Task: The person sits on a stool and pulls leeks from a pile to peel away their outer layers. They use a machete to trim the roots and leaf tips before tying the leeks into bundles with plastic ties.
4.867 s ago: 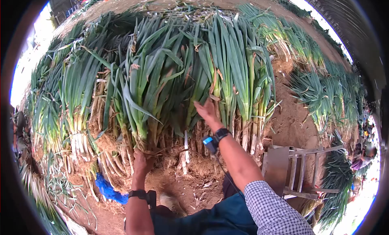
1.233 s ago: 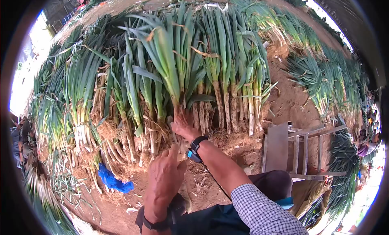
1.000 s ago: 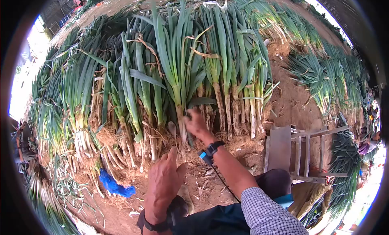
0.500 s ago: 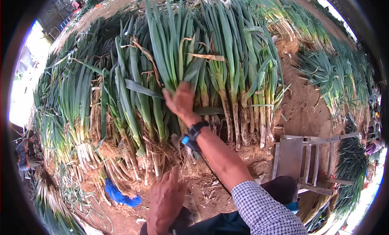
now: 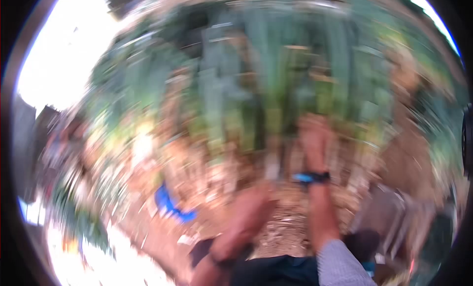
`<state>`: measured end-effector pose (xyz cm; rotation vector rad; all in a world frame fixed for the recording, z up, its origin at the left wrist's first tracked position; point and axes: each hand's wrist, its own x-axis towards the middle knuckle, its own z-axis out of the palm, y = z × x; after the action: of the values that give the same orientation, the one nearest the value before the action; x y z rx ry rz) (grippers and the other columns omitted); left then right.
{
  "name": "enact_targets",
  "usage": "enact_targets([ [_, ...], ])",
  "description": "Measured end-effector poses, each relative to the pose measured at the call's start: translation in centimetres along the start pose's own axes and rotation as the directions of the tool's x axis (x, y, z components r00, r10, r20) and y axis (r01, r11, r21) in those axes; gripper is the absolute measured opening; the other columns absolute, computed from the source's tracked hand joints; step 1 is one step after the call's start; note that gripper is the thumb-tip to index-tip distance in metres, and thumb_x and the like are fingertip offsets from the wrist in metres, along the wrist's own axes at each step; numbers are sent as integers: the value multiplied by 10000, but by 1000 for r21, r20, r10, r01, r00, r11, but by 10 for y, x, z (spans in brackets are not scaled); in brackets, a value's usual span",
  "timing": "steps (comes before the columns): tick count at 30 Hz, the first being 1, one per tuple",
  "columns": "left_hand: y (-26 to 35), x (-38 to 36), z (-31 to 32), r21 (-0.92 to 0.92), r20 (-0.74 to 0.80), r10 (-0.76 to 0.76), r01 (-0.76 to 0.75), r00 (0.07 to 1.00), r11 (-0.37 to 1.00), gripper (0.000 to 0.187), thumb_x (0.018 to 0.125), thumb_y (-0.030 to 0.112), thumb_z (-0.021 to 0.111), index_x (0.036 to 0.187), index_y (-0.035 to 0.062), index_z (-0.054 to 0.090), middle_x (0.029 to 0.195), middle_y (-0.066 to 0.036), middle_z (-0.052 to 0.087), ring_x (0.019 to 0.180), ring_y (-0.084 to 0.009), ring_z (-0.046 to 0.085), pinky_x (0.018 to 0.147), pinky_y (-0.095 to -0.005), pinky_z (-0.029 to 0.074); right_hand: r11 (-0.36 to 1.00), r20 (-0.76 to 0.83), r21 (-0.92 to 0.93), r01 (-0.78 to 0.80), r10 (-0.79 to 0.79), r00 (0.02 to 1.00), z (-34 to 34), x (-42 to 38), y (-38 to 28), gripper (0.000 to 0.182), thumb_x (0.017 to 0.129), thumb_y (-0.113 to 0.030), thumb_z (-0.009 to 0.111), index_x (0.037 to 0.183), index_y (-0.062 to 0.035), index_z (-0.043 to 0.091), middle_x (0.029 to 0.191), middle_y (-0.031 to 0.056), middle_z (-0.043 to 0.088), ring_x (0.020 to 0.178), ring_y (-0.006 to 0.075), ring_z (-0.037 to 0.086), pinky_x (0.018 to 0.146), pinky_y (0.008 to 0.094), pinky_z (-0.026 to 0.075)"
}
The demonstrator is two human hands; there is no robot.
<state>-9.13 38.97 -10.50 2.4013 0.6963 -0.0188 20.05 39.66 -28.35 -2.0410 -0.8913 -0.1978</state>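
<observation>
The whole view is smeared by motion. A wide row of long green onions (image 5: 221, 89) stands in front of me, green leaves up and pale root ends down. My right hand (image 5: 315, 133), with a dark band on its wrist, reaches to the lower stems right of the middle; its fingers are blurred against them. Lower and nearer to me, my left hand (image 5: 253, 202) is in front of the root ends, also too smeared for its fingers to show.
A crumpled blue piece of material (image 5: 170, 204) lies on the ground at left. Near my knee at right is a grey metal frame (image 5: 379, 212). Brown soil (image 5: 411, 148) runs beside the row, with more greens at the far right and lower left.
The view has swung left, so the onions and blue material appear further right. My right hand is lower, down from the leaves to the lower stems. My left hand has moved forward and right.
</observation>
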Motion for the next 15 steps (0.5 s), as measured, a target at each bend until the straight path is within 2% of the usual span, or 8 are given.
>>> enact_targets([
  [1, -23, -2, 38, -64, 57, -96, 99, 994, 993, 131, 878, 150, 631, 896, 21, 615, 772, -131, 608, 683, -264, 622, 551, -409, 480, 998, 61, -12, -59, 60, 996, -16, -30, 26, 463, 875, -303, 647, 1203, 18, 591, 1084, 234, 651, 974, 390, 638, 833, 455, 526],
  [3, -23, 2, 42, -76, -125, 42, -51, 991, 996, 90, 844, 120, 607, 869, 36, 588, 764, -139, 611, 665, -323, 604, 579, -454, 479, 973, 146, -164, -161, 186, 972, -12, -87, 120, 477, 884, -259, 632, 1245, 44, 557, 1161, 258, 622, 1058, 413, 604, 900, 464, 500],
  [4, -3, -2, 14, 12, -115, 16, -14, 993, 1000, 155, 845, 97, 582, 978, 21, 563, 762, -139, 621, 695, -324, 625, 583, -451, 491, 939, 157, -279, -203, 253, 955, 4, -113, 167, 486, 889, -237, 624, 1266, 57, 540, 1200, 270, 608, 1101, 425, 587, 933, 468, 487],
  [5, 3, 2, 5, 12, 68, -122, 122, 990, 992, 248, 845, 93, 567, 1071, 3, 523, 824, -157, 636, 770, -344, 642, 669, -461, 506, 919, 107, -343, -196, 246, 963, 32, -146, 253, 495, 894, -215, 616, 1287, 70, 524, 1238, 282, 594, 1143, 436, 570, 966, 472, 474],
  [6, 6, -4, -3, 30, 25, -142, 141, 990, 990, 254, 851, 85, 549, 1086, -8, 520, 901, -166, 644, 828, -351, 648, 736, -467, 499, 822, 219, -479, -308, 452, 865, 8, -136, 181, 544, 915, -255, 615, 1328, 75, 487, 1314, 309, 534, 1233, 443, 513, 1003, 498, 444],
  [7, -3, -9, 10, 5, -45, -112, 112, 993, 994, 249, 870, 111, 540, 1091, -2, 523, 945, -176, 638, 861, -352, 643, 775, -466, 487, 785, 251, -535, -312, 500, 829, 3, -140, 166, 499, 938, -258, 584, 1311, 64, 505, 1268, 308, 557, 1209, 444, 525, 984, 509, 451],
  [8, -4, -13, 11, -15, -37, -102, 101, 994, 995, 257, 868, 118, 546, 1093, -2, 521, 938, -175, 637, 871, -359, 639, 775, -461, 483, 747, 281, -589, -308, 547, 789, -1, -144, 152, 458, 961, -260, 552, 1294, 54, 522, 1221, 307, 579, 1184, 445, 537, 965, 521, 459],
  [15, -21, -35, -3, -61, -41, -112, 110, 993, 992, 290, 843, 124, 574, 1095, -8, 517, 914, -176, 636, 869, -372, 626, 760, -467, 476, 718, 233, -613, -330, 563, 793, -20, -138, 126, 413, 925, -276, 592, 1214, 18, 564, 1127, 224, 592, 1086, 362, 545, 902, 488, 462],
])
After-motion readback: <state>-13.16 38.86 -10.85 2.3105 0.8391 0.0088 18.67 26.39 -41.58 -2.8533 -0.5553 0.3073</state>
